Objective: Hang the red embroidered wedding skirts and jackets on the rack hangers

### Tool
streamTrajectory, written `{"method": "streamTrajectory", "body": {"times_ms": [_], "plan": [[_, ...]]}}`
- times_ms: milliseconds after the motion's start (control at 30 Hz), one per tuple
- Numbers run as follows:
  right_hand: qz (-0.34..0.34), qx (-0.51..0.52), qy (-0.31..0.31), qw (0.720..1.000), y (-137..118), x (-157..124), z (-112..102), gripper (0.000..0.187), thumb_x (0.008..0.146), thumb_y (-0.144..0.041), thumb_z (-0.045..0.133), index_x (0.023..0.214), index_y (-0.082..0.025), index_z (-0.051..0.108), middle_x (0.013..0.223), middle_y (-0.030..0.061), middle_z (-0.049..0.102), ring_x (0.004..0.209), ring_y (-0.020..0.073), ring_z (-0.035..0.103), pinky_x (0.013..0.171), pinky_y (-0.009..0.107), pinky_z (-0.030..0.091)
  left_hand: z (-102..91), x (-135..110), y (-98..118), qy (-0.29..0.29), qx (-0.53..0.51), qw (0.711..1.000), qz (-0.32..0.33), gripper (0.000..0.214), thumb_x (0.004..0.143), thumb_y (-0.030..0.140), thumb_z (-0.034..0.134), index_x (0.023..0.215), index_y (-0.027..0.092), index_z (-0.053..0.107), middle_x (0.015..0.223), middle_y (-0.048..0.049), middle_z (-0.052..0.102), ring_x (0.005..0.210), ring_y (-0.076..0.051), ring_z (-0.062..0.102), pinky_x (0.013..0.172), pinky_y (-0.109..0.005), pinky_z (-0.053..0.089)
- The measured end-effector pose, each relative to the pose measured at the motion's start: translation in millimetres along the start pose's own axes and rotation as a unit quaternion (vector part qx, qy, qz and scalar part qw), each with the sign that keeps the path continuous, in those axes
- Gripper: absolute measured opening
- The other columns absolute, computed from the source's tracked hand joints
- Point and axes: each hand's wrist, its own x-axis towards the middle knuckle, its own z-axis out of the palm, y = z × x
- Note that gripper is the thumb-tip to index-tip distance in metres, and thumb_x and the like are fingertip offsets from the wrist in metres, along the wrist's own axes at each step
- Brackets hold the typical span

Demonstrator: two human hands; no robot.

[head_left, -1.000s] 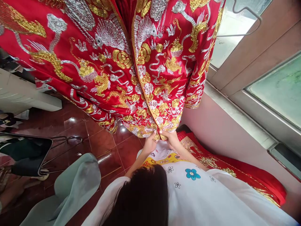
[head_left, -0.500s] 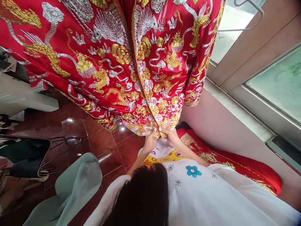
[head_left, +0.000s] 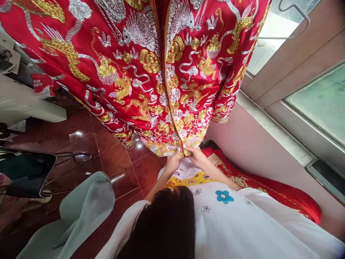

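Note:
A red jacket [head_left: 151, 72] thick with gold and silver embroidery hangs in front of me, its two front panels meeting at a gold-edged opening. My left hand [head_left: 172, 162] pinches the bottom hem of the left panel. My right hand [head_left: 196, 155] pinches the hem of the right panel just beside it. Both hands are closed on the fabric at the bottom of the opening, thumbs on top. My white flowered shirt [head_left: 242, 219] and dark hair fill the bottom of the view.
Another red embroidered cloth [head_left: 269, 194] lies along the pink wall at right, under a window [head_left: 320, 104]. A wire hanger [head_left: 293, 21] hangs at top right. A pale green cloth [head_left: 83, 208] and a dark metal-framed seat [head_left: 27, 172] stand on the red tiled floor [head_left: 126, 162] at left.
Both hands stay pinched on the jacket hem. The view has shifted slightly, so the jacket sits a little further right in the picture.

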Motion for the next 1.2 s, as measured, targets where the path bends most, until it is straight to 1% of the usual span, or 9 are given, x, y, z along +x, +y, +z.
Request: {"method": "streamTrajectory", "body": {"times_ms": [200,267,333,433,567,767,933,1067,1200], "plan": [[-0.068,-0.13,0.113,0.983,5,-15,-33,0.048,0.059,-0.044,0.074,0.09,-0.019,0.048,0.078,-0.0004,0.059,0.067,0.0104,0.055,0.061,0.023,0.047,-1.4,-4,-2,0.039,0.008,0.999,-0.006,0.053,0.07,0.024,0.069,0.121,0.021,0.054,0.119,-0.0063,0.063,0.119,-0.026,0.053,0.104,-0.043,0.039],[-0.099,-0.182,0.111,0.972,4,-20,-38,0.043,0.061,-0.046,0.073,0.084,-0.018,0.049,0.074,-0.0012,0.056,0.064,0.0094,0.051,0.058,0.021,0.043,-3.4,-2,-4,0.041,0.01,0.999,-0.005,0.051,0.07,0.022,0.069,0.119,0.021,0.055,0.117,-0.0056,0.064,0.119,-0.025,0.053,0.105,-0.041,0.039],[-0.101,-0.231,0.068,0.965,3,-21,-36,0.039,0.064,-0.05,0.07,0.076,-0.016,0.053,0.07,0.0002,0.056,0.061,0.0101,0.049,0.055,0.022,0.041,-5.3,-1,-3,0.026,0.009,0.999,-0.018,0.048,0.071,0.023,0.068,0.117,0.02,0.056,0.115,-0.0066,0.065,0.117,-0.025,0.054,0.104,-0.041,0.04],[-0.093,-0.281,0.005,0.955,4,-14,-23,0.039,0.07,-0.053,0.063,0.072,-0.015,0.057,0.067,0.0023,0.058,0.06,0.0118,0.05,0.054,0.023,0.04,-7.4,2,0,0.007,0.008,1.0,-0.029,0.05,0.071,0.026,0.068,0.119,0.019,0.055,0.118,-0.0082,0.064,0.116,-0.025,0.055,0.102,-0.04,0.042],[-0.093,-0.304,-0.029,0.948,1,-2,-8,0.034,0.068,-0.048,0.063,0.07,-0.016,0.054,0.064,0.0008,0.057,0.057,0.0107,0.049,0.055,0.022,0.039,-11.7,6,4,-0.004,0.026,0.999,-0.043,0.054,0.071,0.029,0.068,0.122,0.019,0.053,0.121,-0.0088,0.062,0.116,-0.025,0.055,0.101,-0.039,0.043],[-0.002,-0.313,-0.087,0.946,-11,1,-1,0.029,0.068,-0.036,0.058,0.049,-0.015,0.048,0.042,-0.0033,0.042,0.039,0.005,0.032,0.041,0.02,0.023,-30.9,18,-9,0.019,0.109,0.993,-0.041,0.049,0.073,0.034,0.066,0.117,0.016,0.057,0.118,-0.0113,0.063,0.111,-0.026,0.059,0.098,-0.039,0.044],[0.08,-0.272,-0.055,0.958,-14,12,22,0.024,0.071,-0.032,0.046,0.057,-0.015,0.053,0.035,-0.007,0.031,0.03,0.0044,0.017,0.035,0.021,0.011,-52.1,46,-19,0.078,0.201,0.977,-0.006,0.046,0.068,0.033,0.072,0.107,0.013,0.061,0.117,-0.0124,0.063,0.113,-0.026,0.057,0.104,-0.038,0.037],[0.064,-0.245,-0.006,0.967,-31,26,54,0.018,0.067,-0.022,0.046,0.05,-0.016,0.044,0.032,-0.0087,0.025,0.03,0.0025,0.014,0.035,0.019,0.008,-58.5,77,-21,0.095,0.247,0.964,0.036,0.045,0.07,0.032,0.071,0.111,0.017,0.06,0.127,-0.0092,0.058,0.124,-0.022,0.048,0.108,-0.033,0.031],[0.008,-0.221,-0.017,0.975,-76,28,88,0.018,0.068,-0.022,0.047,0.051,-0.016,0.044,0.033,-0.0097,0.023,0.03,0.0019,0.014,0.036,0.019,0.008,-57.0,99,-21,0.104,0.271,0.956,0.045,0.041,0.07,0.032,0.071,0.106,0.017,0.062,0.122,-0.0102,0.061,0.127,-0.021,0.046,0.11,-0.033,0.03]]}}
